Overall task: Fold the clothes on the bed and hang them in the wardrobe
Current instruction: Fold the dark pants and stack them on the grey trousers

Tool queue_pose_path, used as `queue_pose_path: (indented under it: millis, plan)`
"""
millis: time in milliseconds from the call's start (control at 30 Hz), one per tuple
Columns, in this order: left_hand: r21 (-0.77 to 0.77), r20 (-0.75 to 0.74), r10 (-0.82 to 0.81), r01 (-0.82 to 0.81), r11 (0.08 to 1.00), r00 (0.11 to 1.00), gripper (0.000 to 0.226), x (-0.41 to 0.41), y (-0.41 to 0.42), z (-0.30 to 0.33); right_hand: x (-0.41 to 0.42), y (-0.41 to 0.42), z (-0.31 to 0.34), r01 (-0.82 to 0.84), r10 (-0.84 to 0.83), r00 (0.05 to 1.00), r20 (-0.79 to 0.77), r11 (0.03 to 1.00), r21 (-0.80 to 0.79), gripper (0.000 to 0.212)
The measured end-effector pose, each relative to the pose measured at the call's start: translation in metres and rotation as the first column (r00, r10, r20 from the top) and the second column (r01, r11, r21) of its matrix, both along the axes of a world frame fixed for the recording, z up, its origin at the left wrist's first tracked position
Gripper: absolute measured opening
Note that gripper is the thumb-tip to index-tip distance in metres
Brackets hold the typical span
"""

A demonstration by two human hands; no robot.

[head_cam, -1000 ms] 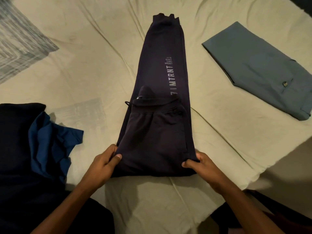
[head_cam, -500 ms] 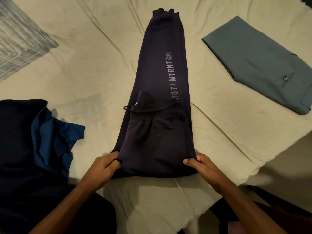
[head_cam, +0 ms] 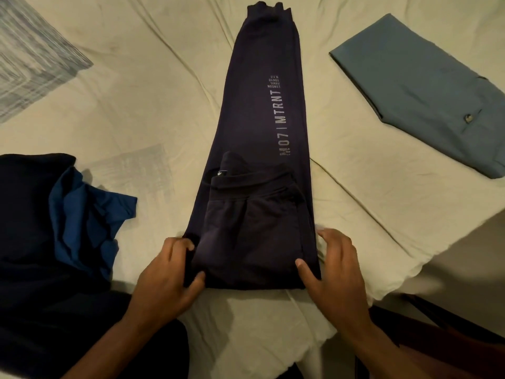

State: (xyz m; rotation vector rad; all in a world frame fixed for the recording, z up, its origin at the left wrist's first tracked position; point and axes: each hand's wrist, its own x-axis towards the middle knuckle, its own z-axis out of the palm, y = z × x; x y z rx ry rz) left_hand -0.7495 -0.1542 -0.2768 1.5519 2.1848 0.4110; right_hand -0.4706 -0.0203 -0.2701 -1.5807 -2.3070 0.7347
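Both grips on the near fold of the navy joggers [head_cam: 262,170], which lie lengthwise on the bed [head_cam: 136,110], legs running straight away from my grips, waistband already doubled over just ahead of them. Left hand [head_cam: 166,272] clamped on the left corner of the fold, thumb on top, fingers curled round the edge. Right hand [head_cam: 332,266] has thumb on the fabric, fingers along the right edge; looks like a loose pinch, can't see under it. Next fold, my read: lift both corners evenly, keep edges square with the leg sides, carry the roll forward toward the printed lettering, press flat. Watch the drawstring sticking out ahead-left of my left grip, tuck it in. Grey trousers [head_cam: 420,97] already folded, far ahead-right. Blue and dark clothes [head_cam: 82,214] heaped left of my left grip, not done.
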Motion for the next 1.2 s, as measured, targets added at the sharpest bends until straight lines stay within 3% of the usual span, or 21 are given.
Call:
queue_pose_path:
  millis: [67, 100, 167, 267, 333, 433, 533, 633, 767, 867, 967, 1033, 1133, 1200]
  plan:
    - [0.119, -0.223, -0.211, 0.242, 0.963, 0.952, 0.050, 0.011, -0.010, -0.001, -0.004, -0.011, 0.005, -0.273, 0.259, 0.962, 0.086, 0.926, 0.260, 0.059]
    - [0.102, -0.285, -0.306, 0.346, 0.933, 0.908, 0.054, 0.016, -0.013, -0.005, -0.006, -0.018, 0.002, -0.417, 0.390, 0.909, 0.147, 0.864, 0.283, 0.061]
    - [-0.050, -0.338, -0.443, 0.454, 0.889, 0.830, 0.065, 0.020, -0.016, -0.016, -0.008, -0.026, -0.013, -0.600, 0.534, 0.783, 0.318, 0.782, 0.166, 0.069]
    - [-0.229, -0.318, -0.491, 0.437, 0.870, 0.811, 0.073, 0.014, -0.010, -0.030, -0.008, -0.021, -0.031, -0.605, 0.541, 0.707, 0.455, 0.796, -0.008, 0.082]
    - [-0.196, -0.351, -0.463, 0.420, 0.886, 0.814, 0.051, 0.010, -0.001, -0.031, -0.010, -0.011, -0.034, -0.610, 0.550, 0.697, 0.460, 0.792, -0.022, 0.075]
    - [-0.069, -0.407, -0.409, 0.418, 0.906, 0.817, 0.036, 0.005, 0.010, -0.028, -0.016, -0.002, -0.028, -0.626, 0.551, 0.723, 0.416, 0.777, 0.059, 0.052]
    - [-0.094, -0.318, -0.392, 0.383, 0.919, 0.863, 0.024, 0.000, 0.028, -0.006, -0.023, 0.013, -0.003, -0.606, 0.571, 0.752, 0.329, 0.796, 0.003, 0.038]
    - [-0.229, -0.150, -0.385, 0.347, 0.909, 0.911, 0.010, -0.013, 0.045, 0.023, -0.025, 0.034, 0.032, -0.635, 0.662, 0.699, 0.270, 0.748, -0.192, 0.017]
    - [-0.361, 0.319, -0.323, 0.430, 0.827, 0.891, 0.021, -0.039, 0.082, 0.082, -0.031, 0.065, 0.085, -0.585, 0.714, 0.695, 0.083, 0.629, -0.511, 0.017]
    - [-0.312, 0.571, -0.149, 0.381, 0.870, 0.807, 0.018, -0.066, 0.129, 0.120, -0.047, 0.113, 0.112, -0.523, 0.592, 0.803, -0.063, 0.650, -0.552, 0.017]
    - [-0.215, 0.651, 0.039, 0.135, 0.967, 0.758, 0.021, -0.097, 0.193, 0.128, -0.075, 0.185, 0.121, -0.381, 0.353, 0.921, -0.165, 0.727, -0.571, 0.013]
    - [-0.215, 0.674, 0.183, -0.047, 0.976, 0.716, 0.008, -0.116, 0.242, 0.118, -0.097, 0.235, 0.121, -0.259, 0.161, 0.964, -0.210, 0.736, -0.626, 0.012]
    - [-0.228, 0.742, 0.346, -0.269, 0.936, 0.574, 0.015, -0.133, 0.305, 0.092, -0.126, 0.300, 0.098, -0.087, -0.117, 0.961, -0.249, 0.729, -0.679, 0.016]
    - [-0.252, 0.804, 0.405, -0.367, 0.896, 0.436, 0.024, -0.133, 0.328, 0.067, -0.134, 0.327, 0.072, -0.022, -0.317, 0.901, -0.295, 0.646, -0.763, 0.020]
